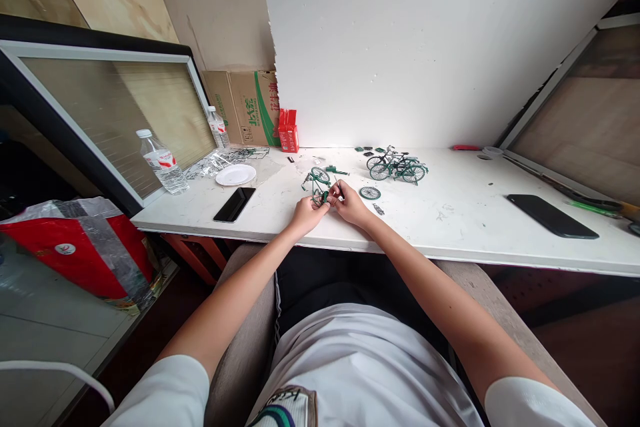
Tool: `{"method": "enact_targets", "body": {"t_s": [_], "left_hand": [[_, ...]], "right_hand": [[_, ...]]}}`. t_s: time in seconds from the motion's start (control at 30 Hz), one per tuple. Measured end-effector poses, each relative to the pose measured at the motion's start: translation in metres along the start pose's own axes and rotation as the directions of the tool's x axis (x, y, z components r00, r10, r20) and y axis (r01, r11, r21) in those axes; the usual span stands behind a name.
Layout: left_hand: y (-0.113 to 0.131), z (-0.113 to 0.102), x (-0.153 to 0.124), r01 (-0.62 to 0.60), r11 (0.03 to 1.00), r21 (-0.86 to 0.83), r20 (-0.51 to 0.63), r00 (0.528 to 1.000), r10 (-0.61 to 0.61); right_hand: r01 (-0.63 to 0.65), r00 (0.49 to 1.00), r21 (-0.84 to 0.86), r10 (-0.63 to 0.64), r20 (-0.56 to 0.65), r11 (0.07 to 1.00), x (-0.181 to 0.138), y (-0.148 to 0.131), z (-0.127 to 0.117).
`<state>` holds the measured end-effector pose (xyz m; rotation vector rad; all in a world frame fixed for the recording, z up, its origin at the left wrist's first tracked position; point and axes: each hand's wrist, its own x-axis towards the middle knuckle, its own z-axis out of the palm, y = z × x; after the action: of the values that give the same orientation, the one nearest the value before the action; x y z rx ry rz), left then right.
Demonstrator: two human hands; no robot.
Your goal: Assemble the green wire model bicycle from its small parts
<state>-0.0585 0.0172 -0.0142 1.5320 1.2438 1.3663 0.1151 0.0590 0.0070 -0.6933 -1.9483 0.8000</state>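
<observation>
A partly built green model bicycle (320, 175) is in my left hand (307, 215), whose fingers are closed on it just above the white table (425, 220). My right hand (352, 205) meets the left at the model's near end. Its fingers pinch a thin dark piece (341, 188), too small to identify. Right of my hands lies a loose green wheel (370, 193), with a small grey part (379, 209) nearer to me. A green part (337, 170) lies just beyond my fingers. Assembled model bicycles (397, 167) stand farther back.
At the left are a phone (235, 205), a white plate (236, 175), part frames (253, 154) and water bottles (163, 163). A red box (289, 131) stands before a carton (243, 107). A white board (425, 60) rises behind. A black phone-like slab (553, 216) lies right.
</observation>
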Motion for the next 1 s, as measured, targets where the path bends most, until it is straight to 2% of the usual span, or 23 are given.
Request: {"method": "enact_targets", "body": {"t_s": [0.4,1.0], "left_hand": [[0.0018,-0.0007,-0.0012,-0.045,0.999,0.026,0.036,0.998,0.044],[0.0032,-0.0012,-0.0019,-0.031,0.998,0.056,0.026,0.999,0.029]], "right_hand": [[0.002,1.0,-0.006,-0.002,0.021,1.0,-0.0002,-0.0005,-0.0002],[-0.014,1.0,-0.018,0.014,0.026,1.0,-0.0011,-0.003,-0.0013]]}}
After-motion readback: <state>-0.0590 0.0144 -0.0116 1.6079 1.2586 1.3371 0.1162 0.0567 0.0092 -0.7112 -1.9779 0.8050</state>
